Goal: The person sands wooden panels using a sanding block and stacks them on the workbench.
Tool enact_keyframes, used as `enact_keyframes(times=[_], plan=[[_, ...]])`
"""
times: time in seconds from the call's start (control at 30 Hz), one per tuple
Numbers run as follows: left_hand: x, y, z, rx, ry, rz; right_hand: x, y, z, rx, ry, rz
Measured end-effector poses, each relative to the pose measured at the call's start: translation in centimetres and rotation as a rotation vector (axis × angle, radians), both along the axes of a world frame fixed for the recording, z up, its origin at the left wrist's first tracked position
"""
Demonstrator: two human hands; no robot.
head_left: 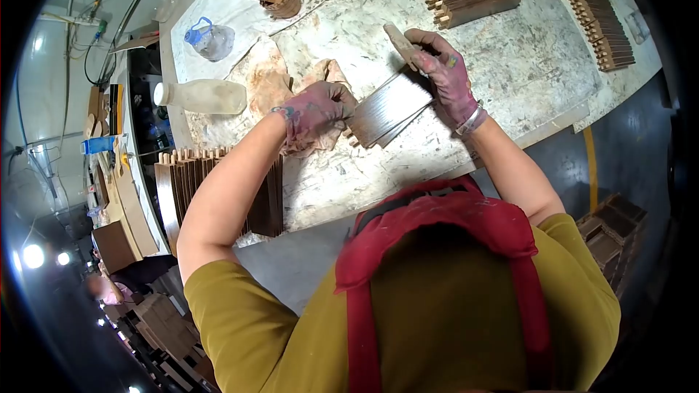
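From a distance, I am watching the left hand [317, 110] curling, its hold unclear, at the left end of dark boards [391, 108] mid-way along the table [510, 87], while the right hand [447, 81] is pinching a pale block [399, 44] near their far edge.

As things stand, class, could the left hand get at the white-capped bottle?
Probably yes: only a crumpled rag seems to lie between the left hand and the bottle, though the hand would likely have to leave the panel.
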State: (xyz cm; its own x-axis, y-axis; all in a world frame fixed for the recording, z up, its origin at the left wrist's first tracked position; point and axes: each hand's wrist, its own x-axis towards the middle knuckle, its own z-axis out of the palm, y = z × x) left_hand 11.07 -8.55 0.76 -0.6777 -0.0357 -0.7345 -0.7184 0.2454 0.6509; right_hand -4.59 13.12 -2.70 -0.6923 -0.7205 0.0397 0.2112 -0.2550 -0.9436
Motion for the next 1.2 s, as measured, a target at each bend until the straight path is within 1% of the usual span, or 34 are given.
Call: enact_keyframes(times=[0.07, 0.1, 0.2, 0.23, 0.33, 0.43, 0.53, 0.8, 0.9, 1.0, 1.1, 1.2], plan=[[0.1, -0.6, -0.4, -0.044, 0.062, -0.069, 0.0, 0.0, 0.2, -0.008, -0.011, 0.003], [0.4, -0.9, -0.6, 0.096, 0.077, -0.021, 0.0, 0.1, 0.5, -0.010, -0.018, 0.007], [0.9, -0.5, -0.3, 0.010, -0.018, 0.030, -0.1, 0.1, 0.4, -0.016, -0.016, 0.006], [0.8, -0.8, -1.0, -0.045, -0.021, -0.016, -0.2, 0.0, 0.2, -0.019, -0.012, 0.008], [1.0, -0.4, -0.7, 0.144, 0.063, 0.132, -0.2, -0.2, -0.5, -0.052, -0.002, -0.009], [0.1, 0.3, 1.0, 0.060, 0.012, 0.102, -0.1, 0.0, 0.0, -0.079, -0.050, 0.023], [-0.7, 0.2, 0.2, -0.045, 0.088, 0.013, 0.0, -0.2, -0.3, -0.071, -0.055, 0.021], [-3.0, 0.3, -1.0, -0.048, 0.039, -0.040, -0.1, -0.1, 0.0, -0.028, -0.006, 0.024], [-4.0, 0.6, -0.7, -0.055, 0.073, -0.082, -0.1, -0.1, -0.2, -0.025, -0.001, 0.022], [-4.9, 0.8, -1.0, -0.120, 0.144, -0.157, 0.0, -0.2, -0.5, -0.036, -0.007, 0.020], [-5.8, 1.6, -0.1, -0.166, 0.100, -0.163, -0.1, -0.1, -0.5, -0.038, -0.004, 0.031], [-6.8, 1.8, -1.0, -0.191, 0.103, -0.178, 0.0, 0.0, 0.0, -0.010, 0.009, 0.035]])
